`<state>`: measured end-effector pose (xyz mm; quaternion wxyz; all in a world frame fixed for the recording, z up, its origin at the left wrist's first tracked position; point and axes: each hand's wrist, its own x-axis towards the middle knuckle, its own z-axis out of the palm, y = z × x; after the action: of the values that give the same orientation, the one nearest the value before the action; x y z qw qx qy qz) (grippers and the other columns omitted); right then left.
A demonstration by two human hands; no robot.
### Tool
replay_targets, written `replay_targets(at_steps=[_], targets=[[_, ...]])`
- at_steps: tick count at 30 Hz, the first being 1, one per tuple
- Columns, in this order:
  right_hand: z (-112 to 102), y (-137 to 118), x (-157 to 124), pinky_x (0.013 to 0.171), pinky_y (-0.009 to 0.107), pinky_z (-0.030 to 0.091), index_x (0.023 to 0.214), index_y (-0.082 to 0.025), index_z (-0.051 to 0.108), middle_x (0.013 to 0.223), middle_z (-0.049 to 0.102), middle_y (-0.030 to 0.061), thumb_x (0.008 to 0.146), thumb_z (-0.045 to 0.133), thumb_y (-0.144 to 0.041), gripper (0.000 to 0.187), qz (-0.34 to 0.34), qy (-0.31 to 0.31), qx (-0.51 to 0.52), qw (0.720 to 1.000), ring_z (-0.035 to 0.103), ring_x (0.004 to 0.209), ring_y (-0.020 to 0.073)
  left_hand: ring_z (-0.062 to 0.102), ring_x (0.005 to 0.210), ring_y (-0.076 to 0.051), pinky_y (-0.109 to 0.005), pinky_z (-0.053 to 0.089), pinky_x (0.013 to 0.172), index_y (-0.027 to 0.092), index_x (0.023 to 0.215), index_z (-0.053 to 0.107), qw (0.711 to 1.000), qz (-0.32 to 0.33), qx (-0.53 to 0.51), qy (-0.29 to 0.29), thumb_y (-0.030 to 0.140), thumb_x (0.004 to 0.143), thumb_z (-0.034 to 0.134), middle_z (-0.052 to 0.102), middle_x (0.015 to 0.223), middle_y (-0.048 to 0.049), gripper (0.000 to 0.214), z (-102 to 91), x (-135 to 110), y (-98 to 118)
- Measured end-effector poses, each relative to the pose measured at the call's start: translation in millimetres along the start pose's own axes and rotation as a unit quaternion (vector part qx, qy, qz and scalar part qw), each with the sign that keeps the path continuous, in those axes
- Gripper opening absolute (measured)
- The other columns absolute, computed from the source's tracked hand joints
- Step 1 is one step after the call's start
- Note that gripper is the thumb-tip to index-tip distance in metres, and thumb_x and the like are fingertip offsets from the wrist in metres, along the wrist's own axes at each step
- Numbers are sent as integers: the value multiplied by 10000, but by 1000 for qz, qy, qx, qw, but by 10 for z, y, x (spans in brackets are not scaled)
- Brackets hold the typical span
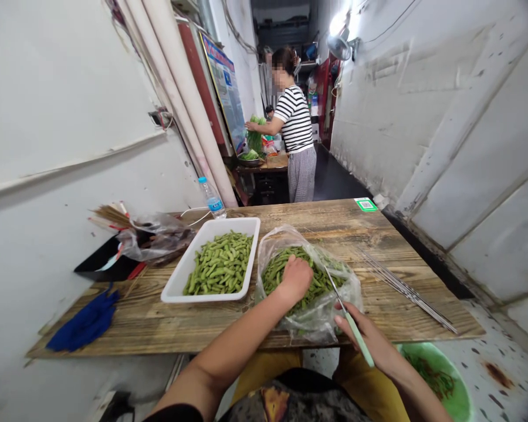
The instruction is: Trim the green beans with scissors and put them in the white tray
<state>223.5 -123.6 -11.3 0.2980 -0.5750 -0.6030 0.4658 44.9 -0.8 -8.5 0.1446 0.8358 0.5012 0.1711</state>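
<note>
Edamame pods [276,271] mid-frame bury my left hand [295,280], grip hidden; my right hand [377,344], clamped on the green-handled blade [348,317], should point it away.

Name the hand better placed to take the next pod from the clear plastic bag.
Left: the left hand lies on the green pods inside the clear plastic bag; the right hand grips a green-handled knife.

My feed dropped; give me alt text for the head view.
The left hand reaches into a plastic bag of green pods on a wooden table; right hand grips a green-handled blade. A white tray of pods sits beside the bag.
</note>
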Motion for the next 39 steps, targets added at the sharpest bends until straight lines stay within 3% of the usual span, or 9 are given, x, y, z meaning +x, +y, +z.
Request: replay_targets(at_steps=[4, 10, 16, 21, 27, 29, 31, 35, 39], targets=[[1, 12, 5, 663, 291, 481, 1147, -158, 566, 679, 622, 9, 809, 514, -533, 508, -8, 4, -6, 1000, 596, 708, 196, 559, 788, -194, -317, 357, 780, 157, 753, 659, 998, -9, -66, 1, 222, 732, 612, 647, 777, -57, 83, -165, -16, -35], [38, -59, 63, 870, 341, 452, 1139, -152, 584, 986, 680, 86, 823, 514, -512, 484, -35, 3, -17, 999, 604, 954, 257, 378, 500, -93, -212, 270, 511, 140, 775, 640, 957, -73, -280, -11, 331, 734, 598, 455, 528, 46, 200, -181, -197, -18], [40, -84, 128, 902, 358, 449, 1141, -152, 598, 953, 699, 77, 807, 536, -521, 502, -36, -11, -13, 999, 604, 970, 274, 370, 500, -84, -208, 271, 503, 137, 728, 628, 930, -80, -357, -26, 323, 714, 603, 472, 546, 40, 188, -154, -288, 40], [6, -74, 119, 974, 365, 396, 1225, -151, 551, 1124, 650, 95, 794, 577, -490, 549, -53, -24, -23, 998, 562, 1072, 285, 354, 495, -79, -206, 261, 500, 134, 705, 615, 928, -79, -364, -26, 305, 717, 596, 442, 523, 48, 173, -195, -331, 69], [64, -81, 92, 791, 302, 466, 1083, -157, 621, 867, 669, 37, 823, 535, -492, 433, -42, -34, -16, 998, 599, 838, 225, 387, 531, -75, -203, 290, 533, 128, 703, 595, 910, -88, -404, -39, 309, 693, 629, 478, 563, 38, 184, -215, -392, 38], [87, -82, 91, 733, 283, 465, 1006, -159, 640, 821, 654, 24, 815, 542, -501, 404, -45, -33, -12, 998, 588, 780, 203, 417, 553, -76, -201, 306, 550, 132, 690, 569, 887, -105, -449, -30, 332, 673, 653, 515, 597, 25, 218, -226, -407, 25], [103, -76, 87, 672, 272, 464, 1003, -164, 637, 747, 632, 12, 799, 551, -522, 421, -36, -28, -1, 999, 575, 705, 184, 413, 524, -68, -195, 292, 530, 143, 690, 516, 845, -137, -516, -27, 387, 671, 659, 536, 586, 19, 283, -237, -417, 19], [135, -55, 55, 516, 248, 430, 1182, -178, 548, 595, 543, -23, 810, 512, -560, 534, 6, -45, 50, 998, 509, 537, 146, 309, 429, -29, -185, 185, 470, 160, 748, 435, 752, -182, -634, -12, 450, 676, 661, 595, 589, -2, 375, -259, -433, 48], [173, -56, 29, 478, 232, 399, 1227, -176, 492, 589, 477, -44, 843, 463, -561, 544, 20, -68, 97, 993, 450, 495, 115, 316, 434, -22, -189, 160, 470, 159, 761, 435, 712, -187, -676, 30, 424, 664, 690, 610, 625, -15, 381, -267, -451, 134]])
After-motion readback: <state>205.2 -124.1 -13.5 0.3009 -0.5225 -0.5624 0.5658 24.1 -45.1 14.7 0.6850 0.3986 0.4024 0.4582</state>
